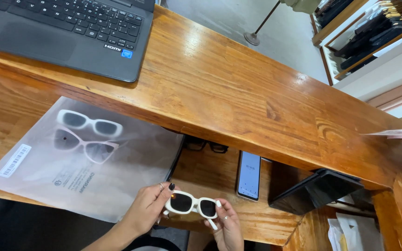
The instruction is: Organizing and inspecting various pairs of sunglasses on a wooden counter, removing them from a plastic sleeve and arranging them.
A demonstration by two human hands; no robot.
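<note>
Two-level varnished wooden counter [238,93] spanning the view; dark grey laptop [70,32] on the upper ledge at far left. On the lower shelf, a frosted translucent plastic bag [70,176] with two pairs of sunglasses showing through it, a black-framed pair of glasses [205,146] under the ledge, a smartphone with lit screen [249,175], and a black folded case [317,190] at right.

White chunky-framed sunglasses with dark lenses [191,204] held just above the near edge of the lower shelf, between both hands. Left hand [150,207] pinched on the frame's left end, thumb and forefinger closed on it. Right hand [226,227] under the right end, fingers curled against the frame and hinge; one white temple arm angled down toward the wrist.

Long axis of the frame near horizontal, left to right, tilted slightly down toward the right. Lens fronts facing up toward the camera.

Judged good practice: grip on the rims and hinge only, fingertips clear of the lenses; both ends supported while the temple arm pivots; no twisting across the bridge.
</note>
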